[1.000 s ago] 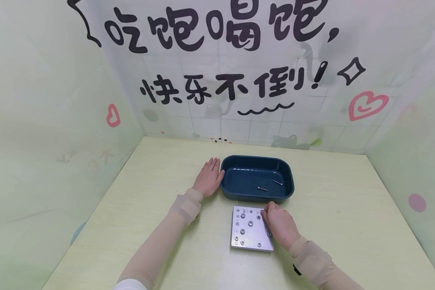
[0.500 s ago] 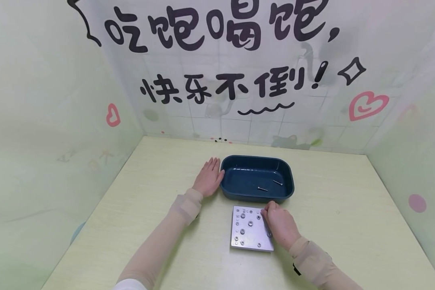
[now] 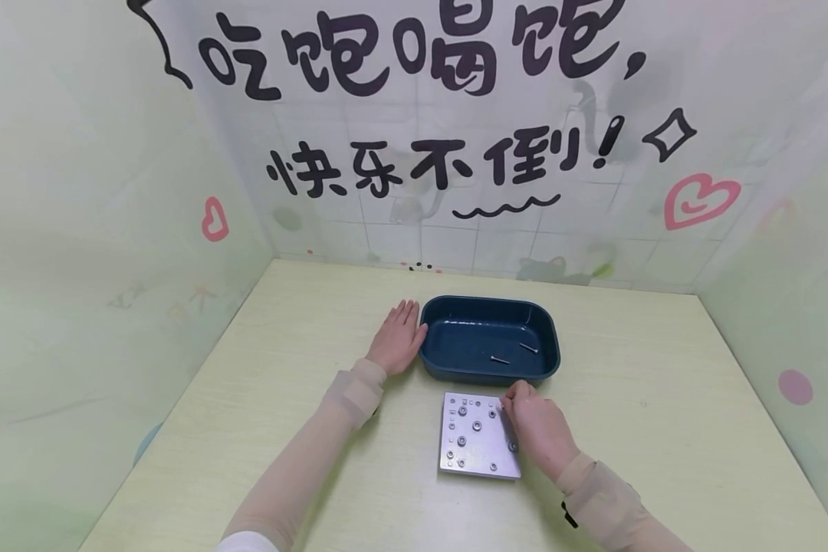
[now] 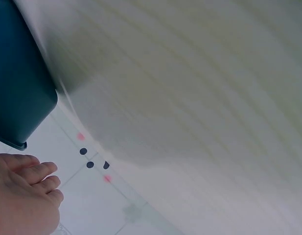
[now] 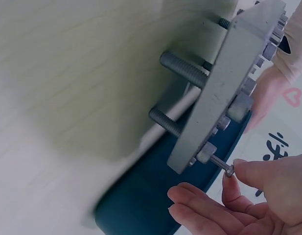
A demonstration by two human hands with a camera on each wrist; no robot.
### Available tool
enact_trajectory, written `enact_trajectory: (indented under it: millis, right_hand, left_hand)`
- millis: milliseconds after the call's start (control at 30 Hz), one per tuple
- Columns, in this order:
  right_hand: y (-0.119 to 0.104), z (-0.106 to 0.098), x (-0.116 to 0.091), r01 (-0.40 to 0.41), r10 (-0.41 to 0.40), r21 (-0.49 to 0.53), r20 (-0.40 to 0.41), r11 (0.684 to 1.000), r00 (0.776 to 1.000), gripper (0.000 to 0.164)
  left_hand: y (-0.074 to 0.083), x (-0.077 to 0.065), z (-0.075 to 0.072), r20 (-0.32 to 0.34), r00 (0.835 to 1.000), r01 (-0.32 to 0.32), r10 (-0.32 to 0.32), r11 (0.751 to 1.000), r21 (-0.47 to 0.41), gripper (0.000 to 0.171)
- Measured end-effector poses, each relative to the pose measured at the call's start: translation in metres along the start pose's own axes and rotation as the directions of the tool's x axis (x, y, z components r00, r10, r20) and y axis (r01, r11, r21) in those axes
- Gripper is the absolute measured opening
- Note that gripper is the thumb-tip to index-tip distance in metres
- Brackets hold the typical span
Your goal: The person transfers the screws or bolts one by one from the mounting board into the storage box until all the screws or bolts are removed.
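Slightly rightward now, right fingers (image 5: 248, 173) on screw (image 5: 221, 164)

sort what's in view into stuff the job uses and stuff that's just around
Apparently the job's: metal plate; screw pinched by the right hand; blue tray; two loose screws in it.

Just around: black wall lettering; pink wall hearts.

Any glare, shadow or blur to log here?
Head: even light, small glints inside the dark-blue rounded plastic tray; left wrist: hazy, the pale-yellow wood-grain table soft; right wrist: broad, soft shadow beside the flat silver metal plate, whose grey threaded screws look fairly sharp.
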State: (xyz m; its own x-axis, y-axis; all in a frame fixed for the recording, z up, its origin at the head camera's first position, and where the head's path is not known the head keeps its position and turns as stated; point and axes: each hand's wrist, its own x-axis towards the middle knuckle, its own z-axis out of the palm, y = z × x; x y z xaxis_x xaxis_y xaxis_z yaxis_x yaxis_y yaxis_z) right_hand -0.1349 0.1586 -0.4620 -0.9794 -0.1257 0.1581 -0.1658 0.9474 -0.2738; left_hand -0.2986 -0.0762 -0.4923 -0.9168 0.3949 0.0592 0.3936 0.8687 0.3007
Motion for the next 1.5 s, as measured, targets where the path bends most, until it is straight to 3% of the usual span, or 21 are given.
enact_trajectory:
  millis: [367,733,1167,1500]
  right_hand:
    - [-0.003,-0.015,0.004,0.069,-0.064,0.033,-0.120,0.997,0.991,0.013]
    - [0.010,-0.029,0.033,0.088,-0.067,0.067,-0.268,0.994,0.961,0.017]
    - [0.027,-0.030,0.063,0.060,-0.029,0.097,-0.288,0.994,0.957,0.018]
    - [0.039,-0.023,0.072,0.022,0.002,0.111,-0.212,0.994,0.977,0.017]
  left_hand:
    - [0.000,0.000,0.000,-0.007,1.000,-0.009,0.009,1.000,0.003,0.061]
    - [0.000,0.000,-0.001,-0.004,1.000,-0.004,0.004,1.000,-0.004,0.061]
    - [0.000,0.000,-0.002,-0.008,1.000,-0.013,0.013,1.000,0.004,0.061]
    - [0.001,0.000,-0.001,-0.009,1.000,-0.013,0.013,1.000,0.007,0.059]
